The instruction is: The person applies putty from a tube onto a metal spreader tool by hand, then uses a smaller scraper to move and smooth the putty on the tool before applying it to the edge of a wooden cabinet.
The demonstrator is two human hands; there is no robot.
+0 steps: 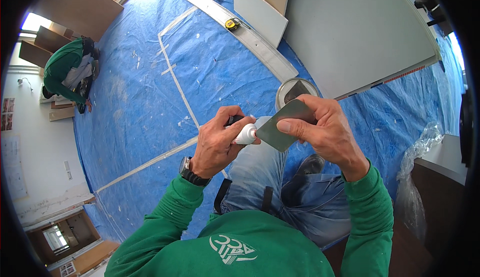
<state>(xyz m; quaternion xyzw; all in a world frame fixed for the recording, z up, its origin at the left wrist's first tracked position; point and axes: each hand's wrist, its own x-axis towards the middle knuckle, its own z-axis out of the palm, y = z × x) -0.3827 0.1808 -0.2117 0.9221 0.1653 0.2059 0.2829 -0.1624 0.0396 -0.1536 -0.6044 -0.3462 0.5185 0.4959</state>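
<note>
My left hand [216, 139] is closed round a small white tube [244, 135], its tip pointing right. A small black piece [234, 120] also shows among the fingers of that hand; its kind is unclear. Between the thumb and fingers of my right hand [332, 136] is a flat, grey-green spreader blade [279, 131] with rounded corners. The tube's tip is at the blade's left edge; I cannot tell whether they touch. Just beyond my right hand stands a round open tin [283, 85] with dark grey inside, partly covered by the hand and blade.
Blue sheeting [135, 107] with strips of tape covers the floor. Ahead lies a long pale strip [260, 47] with a yellow tape measure [231, 24] on it. Large grey panels [350, 27] stand at the right, near crumpled clear plastic [412, 177]. A co-worker [67, 67] crouches far left.
</note>
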